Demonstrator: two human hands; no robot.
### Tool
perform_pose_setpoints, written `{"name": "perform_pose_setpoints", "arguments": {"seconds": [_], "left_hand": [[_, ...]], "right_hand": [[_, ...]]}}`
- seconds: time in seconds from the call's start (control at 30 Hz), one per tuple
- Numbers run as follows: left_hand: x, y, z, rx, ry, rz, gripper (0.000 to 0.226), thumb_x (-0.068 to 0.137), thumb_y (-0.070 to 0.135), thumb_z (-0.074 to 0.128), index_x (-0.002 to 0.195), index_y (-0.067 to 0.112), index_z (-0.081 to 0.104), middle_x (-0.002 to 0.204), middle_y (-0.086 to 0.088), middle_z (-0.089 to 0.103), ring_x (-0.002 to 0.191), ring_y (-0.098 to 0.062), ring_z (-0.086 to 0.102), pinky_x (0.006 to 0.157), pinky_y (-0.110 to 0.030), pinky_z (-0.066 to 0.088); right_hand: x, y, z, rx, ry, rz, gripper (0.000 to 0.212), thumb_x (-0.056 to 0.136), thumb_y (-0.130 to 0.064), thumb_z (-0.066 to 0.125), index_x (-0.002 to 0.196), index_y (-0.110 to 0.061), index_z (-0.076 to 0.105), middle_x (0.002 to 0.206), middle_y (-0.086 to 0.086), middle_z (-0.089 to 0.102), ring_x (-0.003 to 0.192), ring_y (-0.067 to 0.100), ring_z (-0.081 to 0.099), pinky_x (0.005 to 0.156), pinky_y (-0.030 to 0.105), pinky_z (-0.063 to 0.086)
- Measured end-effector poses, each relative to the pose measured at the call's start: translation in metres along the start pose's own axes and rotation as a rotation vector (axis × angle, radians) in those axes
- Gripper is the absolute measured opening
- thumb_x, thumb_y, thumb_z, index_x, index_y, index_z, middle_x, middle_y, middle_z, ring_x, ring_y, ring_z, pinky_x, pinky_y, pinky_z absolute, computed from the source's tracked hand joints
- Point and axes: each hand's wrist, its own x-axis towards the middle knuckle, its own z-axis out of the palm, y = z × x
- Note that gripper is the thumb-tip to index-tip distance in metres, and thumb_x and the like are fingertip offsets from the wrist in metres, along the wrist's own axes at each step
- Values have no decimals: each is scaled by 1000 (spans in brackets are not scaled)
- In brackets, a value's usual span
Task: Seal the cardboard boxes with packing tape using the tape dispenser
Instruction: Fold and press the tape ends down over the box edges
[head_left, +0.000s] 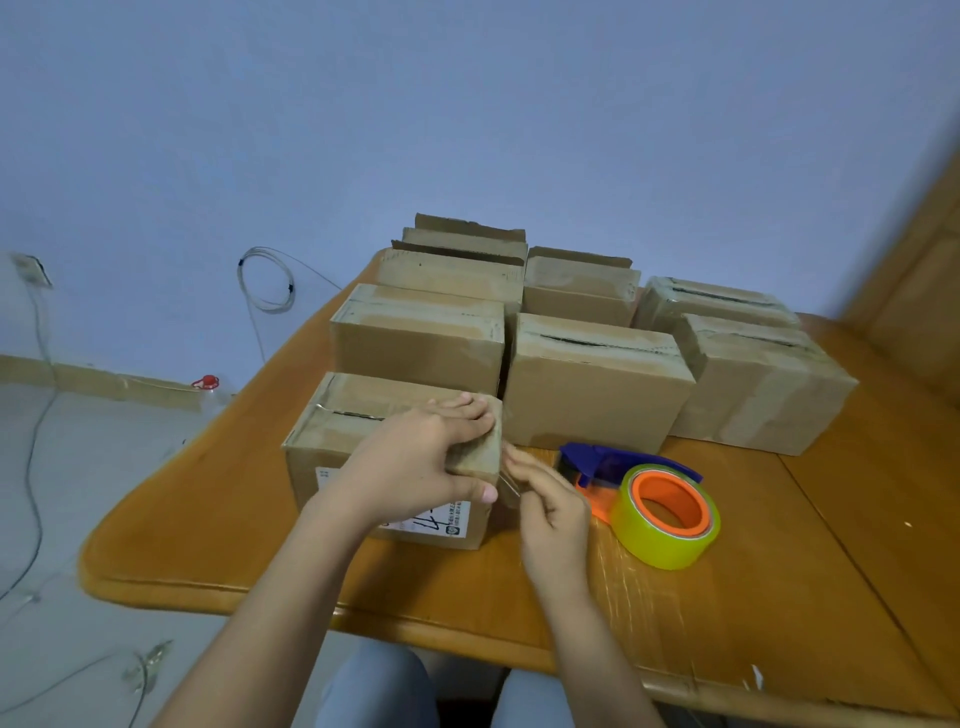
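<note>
8 cardboard boxes (597, 395) on 1 wooden tabletop (779, 545), all plain brown corrugated, rectangular. The rear ones are partly hidden, so the count at the back is approx. 1 near box (332, 441) sits alone at front L. Behind it are rows of 3, 3 and 1, packed close. Most have dull clear tape over the top seams; the rear ones have flaps standing up.

The near box carries a white printed label (452, 519) on its front face, w/ black marker scrawl.

1 tape dispenser (618, 462) lies on its side just R of the near box, not touching it. It has a blue plastic body and orange hub, w/ 1 glossy yellowish tape roll (670, 545) on it.

Left hand (431, 457) clasps the near box's top R corner, fingers flat across the top, thumb on the front. Right hand (550, 499) has fingers curled and tips pinching a thin clear tape strip (508, 484) at that box's R edge.

Tabletop is orange-brown and glossy, w/ a rounded corner.
</note>
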Motion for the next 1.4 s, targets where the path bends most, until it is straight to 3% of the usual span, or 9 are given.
{"name": "perform_pose_setpoints", "arguments": {"seconds": [0.07, 0.3, 0.53, 0.63, 0.73, 0.87, 0.97, 1.13, 1.4], "left_hand": [[0, 0, -1, -6, -2, -3, 86, 76, 52, 72, 147, 21, 35, 156, 10, 25, 144, 0, 16, 119, -27, 18], [-2, -8, -8, -116, -53, 18, 83, 70, 45, 79, 142, 24, 43, 151, 16, 33, 137, 10, 20, 113, -14, 17], [-7, -16, -9, -176, -85, 44, 84, 65, 42, 83, 139, 30, 46, 144, 26, 35, 128, 22, 19, 101, 3, 13], [-8, -16, -8, -182, -78, 55, 85, 63, 43, 84, 139, 30, 47, 144, 26, 36, 128, 23, 19, 96, 7, 13], [-9, -15, -8, -190, -77, 62, 85, 64, 44, 83, 139, 28, 47, 145, 24, 36, 130, 20, 21, 99, 4, 14], [-9, -14, -8, -200, -73, 62, 83, 65, 42, 84, 139, 27, 48, 145, 24, 37, 128, 20, 23, 97, 5, 17], [-10, -12, -8, -177, -80, 55, 81, 67, 42, 82, 139, 27, 47, 146, 23, 37, 127, 19, 22, 102, -2, 20], [-9, -10, -9, -152, -100, 60, 81, 69, 40, 81, 140, 24, 47, 148, 18, 37, 130, 15, 22, 106, -8, 19], [-10, -9, -7, -125, -62, 56, 81, 70, 45, 82, 140, 27, 46, 150, 20, 33, 134, -1, 34, 110, -26, 33]], "right_hand": [[6, -3, 1, -30, 96, -49, 37, 79, -4, 42, 100, -17, 69, 106, -13, 66, 104, 0, 60, 88, 19, 48], [38, 0, 6, 42, 58, 67, 39, 94, -3, 53, 130, -17, 50, 126, -9, 50, 110, -12, 48, 87, 7, 41], [35, 14, 10, -5, 26, 81, 12, 92, -17, 56, 88, -24, 65, 88, -5, 68, 87, 12, 64, 78, 37, 53], [35, 11, 10, -5, 66, 67, 13, 87, -24, 56, 79, -30, 64, 81, -5, 68, 80, 13, 63, 72, 33, 52], [33, 9, 9, -21, 123, 12, 19, 85, -15, 61, 77, -31, 67, 78, -7, 68, 77, 6, 62, 69, 19, 47], [30, 11, 10, -119, 178, -122, 12, 84, -5, 64, 86, -11, 74, 82, -5, 69, 79, 5, 63, 71, 13, 46], [26, 12, 10, -222, 169, -201, 20, 86, -10, 58, 98, -5, 74, 96, 0, 70, 92, 12, 63, 83, 18, 48], [14, 7, 6, -358, -2, -186, 51, 79, -6, 44, 129, -7, 58, 130, -8, 53, 122, 3, 43, 105, 6, 25], [1, -1, 0, -170, 147, -132, 44, 82, -4, 44, 117, -21, 65, 115, -10, 64, 110, 6, 58, 96, 19, 44]]}}
